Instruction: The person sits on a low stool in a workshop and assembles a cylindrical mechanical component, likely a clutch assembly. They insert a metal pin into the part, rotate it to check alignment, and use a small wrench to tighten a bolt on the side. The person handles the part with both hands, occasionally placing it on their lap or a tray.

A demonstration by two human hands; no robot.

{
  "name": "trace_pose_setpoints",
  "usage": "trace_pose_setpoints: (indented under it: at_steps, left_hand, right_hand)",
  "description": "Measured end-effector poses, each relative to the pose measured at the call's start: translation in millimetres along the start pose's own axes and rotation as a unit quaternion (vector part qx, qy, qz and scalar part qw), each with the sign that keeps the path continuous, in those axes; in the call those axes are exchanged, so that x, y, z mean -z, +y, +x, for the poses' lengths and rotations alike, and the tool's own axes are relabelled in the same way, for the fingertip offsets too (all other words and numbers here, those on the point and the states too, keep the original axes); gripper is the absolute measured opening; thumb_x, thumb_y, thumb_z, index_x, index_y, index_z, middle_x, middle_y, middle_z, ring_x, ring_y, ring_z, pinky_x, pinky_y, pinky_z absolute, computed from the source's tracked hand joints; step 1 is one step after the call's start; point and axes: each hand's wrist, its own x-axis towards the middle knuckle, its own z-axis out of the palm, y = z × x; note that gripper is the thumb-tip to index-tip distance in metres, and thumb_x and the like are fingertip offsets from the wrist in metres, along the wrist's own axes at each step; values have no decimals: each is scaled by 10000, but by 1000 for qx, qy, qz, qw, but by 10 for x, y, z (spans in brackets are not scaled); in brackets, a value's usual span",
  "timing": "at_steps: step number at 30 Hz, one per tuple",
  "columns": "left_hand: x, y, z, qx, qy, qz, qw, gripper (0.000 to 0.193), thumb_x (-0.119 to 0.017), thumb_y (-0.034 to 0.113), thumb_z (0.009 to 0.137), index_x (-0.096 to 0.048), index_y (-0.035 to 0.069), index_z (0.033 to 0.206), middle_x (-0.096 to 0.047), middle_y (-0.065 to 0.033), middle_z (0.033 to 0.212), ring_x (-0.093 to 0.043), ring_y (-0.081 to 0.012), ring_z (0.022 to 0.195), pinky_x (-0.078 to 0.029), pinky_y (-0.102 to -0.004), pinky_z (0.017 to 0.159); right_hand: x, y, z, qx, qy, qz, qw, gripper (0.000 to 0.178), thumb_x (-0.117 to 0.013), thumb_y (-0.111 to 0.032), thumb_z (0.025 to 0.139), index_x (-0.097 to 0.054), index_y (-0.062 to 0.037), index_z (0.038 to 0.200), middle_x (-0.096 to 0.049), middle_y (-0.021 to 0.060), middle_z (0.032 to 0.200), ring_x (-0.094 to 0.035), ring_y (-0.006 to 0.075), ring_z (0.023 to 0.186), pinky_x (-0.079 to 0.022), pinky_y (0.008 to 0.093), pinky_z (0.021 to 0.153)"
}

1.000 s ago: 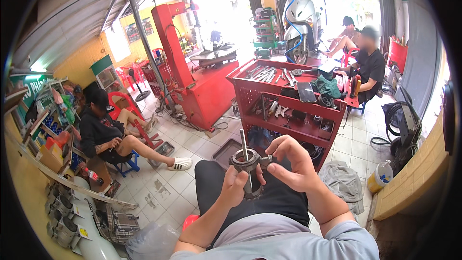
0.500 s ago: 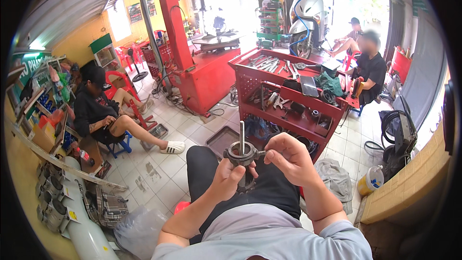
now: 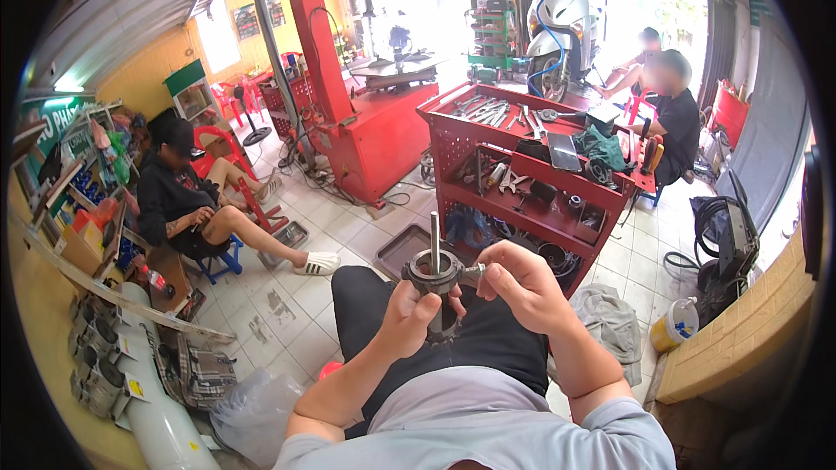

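A round dark metal part point(image 3: 433, 277) with an upright steel shaft point(image 3: 434, 239) rising from its middle is held in front of the seated person's lap, well in front of the red tool cart point(image 3: 531, 178). The left hand point(image 3: 407, 318) is wrapped around the part from below, its fingers curled shut on the rim. The right hand point(image 3: 520, 283) is held just beside the part on the cart side, with thumb and forefinger pinched on a small metal piece point(image 3: 475, 270) that sticks out of the part's rim; the other fingers are loosely bent. Wrenches point(image 3: 488, 111) are laid out on the cart's top shelf. Behind the cart, a person in black point(image 3: 670, 117) is seated, with a scooter point(image 3: 562, 22) parked farther back. Left of the cart, well apart from it, another person point(image 3: 187, 209) is seated on a low stool on the tiled floor point(image 3: 348, 226).
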Motion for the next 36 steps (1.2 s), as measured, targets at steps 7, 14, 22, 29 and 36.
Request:
trace_pose_setpoints:
  at_steps: [7,14,22,29,36]
  left_hand:
    - [24,-27,6,-8,-12,23,1000,544,-541,479,904,-479,-15,1123,-543,-92,980,-604,-168,827,-489,-300,740]
    - [31,-76,-8,-7,-20,29,999,525,-540,465,908,-477,-14,1115,-549,-90,985,-606,-168,831,-489,-306,748]
    - [6,-43,-9,-5,-10,23,1000,543,-547,476,902,-474,-14,1123,-551,-89,984,-607,-164,830,-492,-306,744]
    - [28,-29,-10,-12,-11,44,999,556,-558,502,888,-515,-21,1073,-555,-90,981,-610,-165,821,-490,-301,739]
    - [-7,-28,11,-22,3,41,999,554,-555,504,888,-524,-21,1060,-556,-94,974,-612,-168,810,-488,-302,731]
  right_hand:
    - [-134,-47,15,142,64,-15,988,145,-584,-107,898,-554,10,979,-571,26,746,-510,84,678,-435,236,630]
    - [31,16,0,12,-18,-42,999,294,-639,-109,859,-502,-10,1099,-529,18,793,-486,69,728,-415,227,684]
    - [108,49,-9,-19,-62,-10,998,220,-595,-122,898,-516,-4,1065,-534,2,849,-489,64,763,-399,220,680]
    - [-130,-65,36,152,74,-32,985,192,-582,-190,922,-553,0,914,-481,-38,677,-390,29,614,-343,201,536]
    - [10,18,-1,59,2,-22,998,211,-617,-144,890,-520,-19,1031,-489,-41,712,-412,21,637,-333,203,548]
